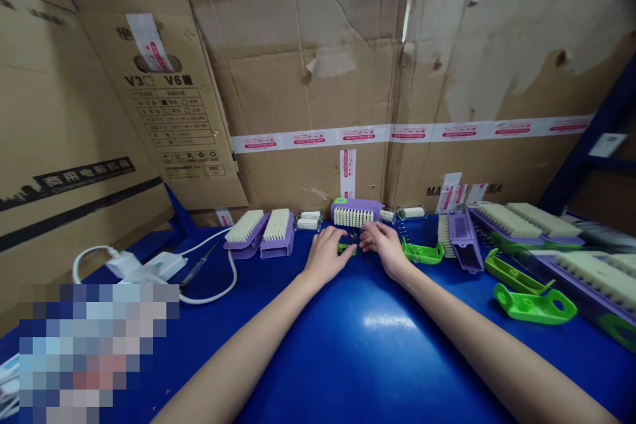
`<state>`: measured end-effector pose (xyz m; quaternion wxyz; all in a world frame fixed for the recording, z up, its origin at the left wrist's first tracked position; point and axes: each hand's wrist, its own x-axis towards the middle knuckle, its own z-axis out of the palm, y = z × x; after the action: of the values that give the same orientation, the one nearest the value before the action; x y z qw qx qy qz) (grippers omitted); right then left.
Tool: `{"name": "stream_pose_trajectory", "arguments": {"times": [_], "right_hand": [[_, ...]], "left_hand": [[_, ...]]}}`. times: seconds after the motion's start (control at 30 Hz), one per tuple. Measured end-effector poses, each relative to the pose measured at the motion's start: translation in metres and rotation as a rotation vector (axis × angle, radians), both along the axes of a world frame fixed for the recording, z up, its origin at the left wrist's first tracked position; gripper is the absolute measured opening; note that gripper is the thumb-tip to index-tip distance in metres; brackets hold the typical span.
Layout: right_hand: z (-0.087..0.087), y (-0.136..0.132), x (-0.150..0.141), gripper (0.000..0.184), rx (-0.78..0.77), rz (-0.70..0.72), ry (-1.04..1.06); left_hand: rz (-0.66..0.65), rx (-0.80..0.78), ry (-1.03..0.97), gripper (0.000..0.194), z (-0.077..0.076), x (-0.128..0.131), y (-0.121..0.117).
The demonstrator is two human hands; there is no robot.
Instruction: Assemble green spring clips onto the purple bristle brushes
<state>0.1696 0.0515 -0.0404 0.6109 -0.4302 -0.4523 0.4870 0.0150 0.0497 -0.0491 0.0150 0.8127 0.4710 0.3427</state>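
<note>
My left hand and my right hand meet on the blue table, fingertips close together. Between them lies a small green plastic part, held by the left fingers; a thin metal spring shows just above it. Right behind the hands stands a purple brush with white bristles and a green end. To the right of my right hand lies a green handle piece.
Two purple brushes lie at the left, small white bristle blocks beside them. More brushes and green handles fill the right side. A white charger and cable lie at the left. Cardboard walls enclose the table.
</note>
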Motion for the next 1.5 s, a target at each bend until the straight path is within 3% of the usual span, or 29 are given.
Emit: {"name": "stream_pose_trajectory", "arguments": {"times": [0.27,0.4,0.57,0.73,0.97,1.2,1.5], "right_hand": [[0.003,-0.005,-0.002,0.028,-0.099,0.089,0.124],[0.007,-0.008,-0.001,0.021,-0.127,0.201,0.243],[0.007,-0.01,-0.001,0.038,-0.116,0.29,0.205],[0.002,-0.004,-0.002,0.037,-0.101,0.231,0.149],[0.003,-0.004,-0.002,0.027,-0.093,0.239,0.228],[0.005,-0.01,-0.013,0.048,-0.039,0.105,0.203],[0.005,-0.011,-0.015,0.048,-0.04,0.06,0.199]], "left_hand": [[-0.011,0.151,0.077,0.015,0.003,0.003,-0.006],[-0.124,0.134,-0.133,0.012,0.001,0.001,-0.002],[-0.205,-0.015,-0.302,0.013,0.002,-0.001,0.001],[-0.233,-0.114,-0.363,0.012,0.003,0.002,-0.001],[-0.227,-0.319,-0.662,0.013,-0.002,0.009,0.003],[-0.199,-0.31,-0.656,0.014,-0.005,0.009,0.004],[-0.198,-0.307,-0.651,0.012,-0.003,0.009,0.002]]}}
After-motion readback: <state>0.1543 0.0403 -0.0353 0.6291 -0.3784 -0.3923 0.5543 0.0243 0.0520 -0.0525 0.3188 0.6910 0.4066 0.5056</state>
